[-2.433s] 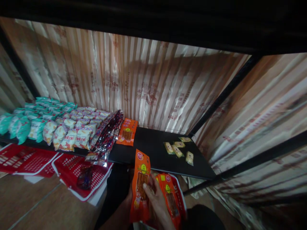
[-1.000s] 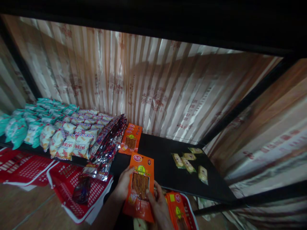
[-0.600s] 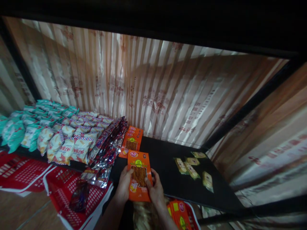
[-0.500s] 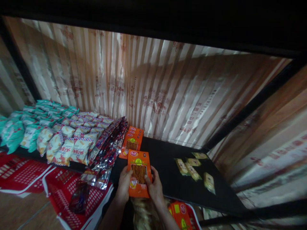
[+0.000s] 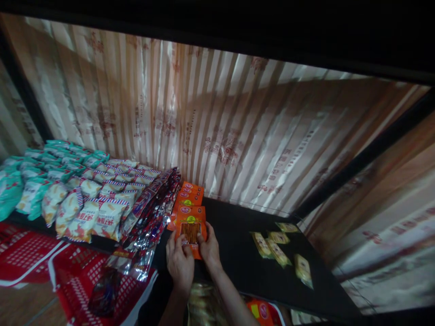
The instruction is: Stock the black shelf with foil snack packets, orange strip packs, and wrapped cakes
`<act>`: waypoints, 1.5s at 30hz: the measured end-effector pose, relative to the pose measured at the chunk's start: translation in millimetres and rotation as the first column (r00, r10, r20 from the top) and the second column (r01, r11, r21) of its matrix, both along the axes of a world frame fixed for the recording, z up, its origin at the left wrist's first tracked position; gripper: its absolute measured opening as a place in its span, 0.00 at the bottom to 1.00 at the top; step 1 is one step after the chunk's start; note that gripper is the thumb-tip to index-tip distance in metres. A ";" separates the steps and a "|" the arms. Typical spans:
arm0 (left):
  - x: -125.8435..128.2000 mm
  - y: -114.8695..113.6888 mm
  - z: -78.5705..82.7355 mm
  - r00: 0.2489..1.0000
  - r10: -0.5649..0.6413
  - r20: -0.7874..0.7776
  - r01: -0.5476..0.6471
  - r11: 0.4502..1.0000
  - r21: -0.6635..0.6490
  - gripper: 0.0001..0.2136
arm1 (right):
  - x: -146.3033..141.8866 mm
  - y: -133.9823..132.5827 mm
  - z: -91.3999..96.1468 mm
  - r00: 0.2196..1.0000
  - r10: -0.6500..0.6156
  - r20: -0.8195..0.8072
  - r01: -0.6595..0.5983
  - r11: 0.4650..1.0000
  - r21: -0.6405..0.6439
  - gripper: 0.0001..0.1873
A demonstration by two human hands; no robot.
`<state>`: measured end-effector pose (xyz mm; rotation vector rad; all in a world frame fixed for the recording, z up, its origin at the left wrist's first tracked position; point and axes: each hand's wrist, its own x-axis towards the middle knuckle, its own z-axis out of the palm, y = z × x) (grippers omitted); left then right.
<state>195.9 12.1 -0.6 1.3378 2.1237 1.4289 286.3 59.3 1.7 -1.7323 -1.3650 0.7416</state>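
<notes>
Both my hands hold one orange snack packet (image 5: 190, 225) low over the black shelf (image 5: 231, 235). My left hand (image 5: 179, 262) grips its lower left edge and my right hand (image 5: 209, 246) grips its lower right edge, fingers closed on it. The packet lies over the front of a short row of matching orange packets (image 5: 190, 192) that runs to the back of the shelf. Shiny red and silver packets (image 5: 152, 208) lie just left of that row.
White puffed-snack bags (image 5: 98, 203) and teal bags (image 5: 30, 176) fill the shelf's left part. Several small yellow packets (image 5: 278, 244) lie at the right. Red baskets (image 5: 68, 276) sit below on the floor, more orange packets (image 5: 261, 312) under my arms. A striped curtain (image 5: 204, 117) backs the shelf.
My hands have carried the orange packet up from the basket below and forward onto the shelf, against the row of orange packets. The view has tilted slightly.
</notes>
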 end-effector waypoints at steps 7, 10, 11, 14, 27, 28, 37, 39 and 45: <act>-3.1 13.2 6.2 0.977 -0.002 -0.211 0.015 0.998 0.062 0.14 | -10.3 20.0 2.0 0.997 0.020 0.075 -0.017 0.999 -0.036 0.28; -2.1 18.3 7.8 0.981 -0.022 -0.192 0.040 0.995 0.088 0.14 | -16.7 27.0 2.7 0.997 0.008 0.083 -0.004 0.998 -0.057 0.26; -1.4 19.6 7.2 0.983 -0.035 -0.178 0.052 0.994 0.093 0.14 | -18.5 29.0 3.2 0.996 0.009 0.086 -0.003 0.998 -0.061 0.26; 0.8 22.1 3.5 0.984 -0.085 -0.156 0.101 0.990 0.099 0.16 | -22.6 34.2 5.1 0.996 0.023 0.087 -0.016 0.997 -0.074 0.25; 0.2 26.8 -5.2 0.981 -0.099 -0.165 0.114 0.990 0.085 0.17 | -27.7 38.8 8.0 0.990 0.075 0.124 -0.068 0.996 -0.059 0.23; 0.3 27.2 -5.9 0.982 -0.098 -0.162 0.112 0.991 0.077 0.17 | -27.3 38.8 7.0 0.987 0.075 0.143 -0.067 0.996 -0.058 0.23; 1.6 26.9 -8.0 0.982 -0.093 -0.162 0.099 0.995 0.027 0.17 | -22.4 38.7 4.5 0.944 0.101 0.313 -0.089 0.995 -0.053 0.22; 1.9 26.4 -7.0 0.981 -0.102 -0.168 0.106 0.994 0.016 0.17 | -22.4 37.4 7.7 0.932 0.100 0.349 -0.079 0.994 -0.073 0.21; 1.3 27.2 -6.5 0.990 -0.098 -0.098 0.103 0.994 0.041 0.16 | -24.0 32.2 17.0 0.886 0.119 0.449 -0.078 0.991 -0.109 0.18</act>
